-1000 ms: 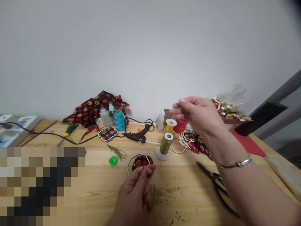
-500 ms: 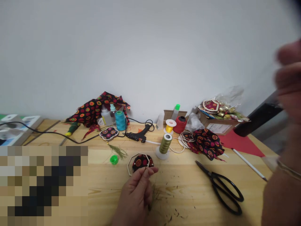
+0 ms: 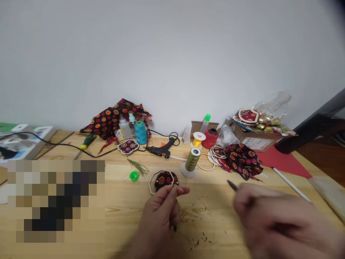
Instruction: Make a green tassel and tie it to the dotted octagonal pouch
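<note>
My left hand [image 3: 163, 210] is closed in a pinch near the table's front; what sits between its fingertips is too small to name. A dark tip pokes out below the curled fingers. Fine olive-brown strands [image 3: 187, 214] show beside this hand; I cannot tell whether it holds any. Just beyond its fingertips lies an octagonal wooden frame [image 3: 151, 181] with a round of black-and-red patterned fabric [image 3: 165, 180]. My right hand [image 3: 280, 219], blurred, has its fingers curled over the black scissors [image 3: 231, 185]. Only the scissors' tip shows; contact with the handles is hidden.
An olive thread spool [image 3: 192, 160] stands mid-table. Behind are a black glue gun [image 3: 161, 149], a blue spool [image 3: 140, 133], a red spool [image 3: 211, 137] and patterned fabric [image 3: 242, 160]. A carton [image 3: 258, 142] stands back right. A green cap [image 3: 134, 176] lies left; dark scraps [image 3: 202, 239] lie in front.
My right hand has come down from high at the right edge to above the scissors, covering most of them. The left hand keeps its pinch. The view has shifted slightly.
</note>
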`<state>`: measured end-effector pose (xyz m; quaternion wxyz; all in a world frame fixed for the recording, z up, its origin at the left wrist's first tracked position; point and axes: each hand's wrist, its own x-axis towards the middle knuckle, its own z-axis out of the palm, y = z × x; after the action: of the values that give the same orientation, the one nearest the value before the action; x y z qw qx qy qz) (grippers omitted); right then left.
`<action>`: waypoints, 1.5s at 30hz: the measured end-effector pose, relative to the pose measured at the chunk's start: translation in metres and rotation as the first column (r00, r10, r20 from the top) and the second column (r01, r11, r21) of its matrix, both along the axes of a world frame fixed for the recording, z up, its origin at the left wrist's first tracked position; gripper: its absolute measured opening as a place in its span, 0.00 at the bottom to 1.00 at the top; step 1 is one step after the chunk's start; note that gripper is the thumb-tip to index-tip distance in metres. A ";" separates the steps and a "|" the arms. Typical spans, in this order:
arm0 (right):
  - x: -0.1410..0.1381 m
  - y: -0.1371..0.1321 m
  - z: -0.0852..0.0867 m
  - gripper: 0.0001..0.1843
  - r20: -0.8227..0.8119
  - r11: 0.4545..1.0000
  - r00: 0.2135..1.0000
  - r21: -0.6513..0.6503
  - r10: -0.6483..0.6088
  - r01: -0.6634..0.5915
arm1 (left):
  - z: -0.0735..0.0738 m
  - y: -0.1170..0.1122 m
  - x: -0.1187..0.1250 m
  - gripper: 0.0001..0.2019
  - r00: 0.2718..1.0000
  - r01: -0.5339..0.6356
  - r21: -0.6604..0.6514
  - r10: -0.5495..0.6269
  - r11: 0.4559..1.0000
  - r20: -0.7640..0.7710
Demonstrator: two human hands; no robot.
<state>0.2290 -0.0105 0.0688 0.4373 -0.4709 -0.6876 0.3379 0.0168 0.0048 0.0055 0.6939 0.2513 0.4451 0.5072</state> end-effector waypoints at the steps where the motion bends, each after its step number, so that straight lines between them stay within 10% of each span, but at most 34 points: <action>1: -0.011 -0.002 -0.002 0.06 -0.009 0.994 0.998 -0.080 0.069 -0.070 | 0.000 -0.001 0.000 0.17 1.000 0.016 -0.003 -0.016 1.000 -0.006; 11: -0.066 0.019 -0.057 0.06 -0.295 0.949 0.940 -0.307 -0.171 0.077 | -0.013 -0.002 0.009 0.15 0.993 0.115 -0.067 -0.117 0.991 -0.034; 31: -0.068 0.025 -0.072 0.04 -0.257 0.949 0.935 -0.265 -0.243 0.174 | 0.002 0.001 0.009 0.13 0.963 0.084 -0.219 -0.023 0.972 0.268; 45: -0.069 0.027 -0.076 0.03 -0.284 0.951 0.923 -0.241 -0.260 0.193 | -0.012 0.000 0.008 0.16 0.987 0.164 -0.068 -0.164 0.984 0.007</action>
<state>0.1600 0.0163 -0.0072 0.5251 -0.5314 -0.5111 0.4252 0.0249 0.0051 -0.0070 0.7418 0.2626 0.4395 0.4331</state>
